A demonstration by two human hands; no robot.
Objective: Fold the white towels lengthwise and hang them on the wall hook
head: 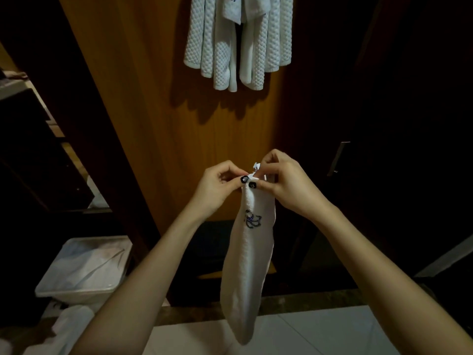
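Ahead I see hung towels (238, 47) on a wooden panel (166, 124), pale tiles (320, 334) below; left hand (217, 187) and right hand (285, 187) pinch the folded towel (248, 265).

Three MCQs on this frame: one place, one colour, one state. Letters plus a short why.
1. Where are the hung towels?
A. High on the wooden panel
B. In a plastic bin
C. On the tiled surface

2. What colour is the motif on the held towel?
A. Red
B. Blue
C. Green

3. How is the held towel gripped?
A. Left hand and right hand both pinch its top end
B. One hand only
C. Not gripped, lying flat

1 A: they hang above the hands, against the wood.
2 B: the stitching is blue.
3 A: both hands meet at its top and it dangles below.
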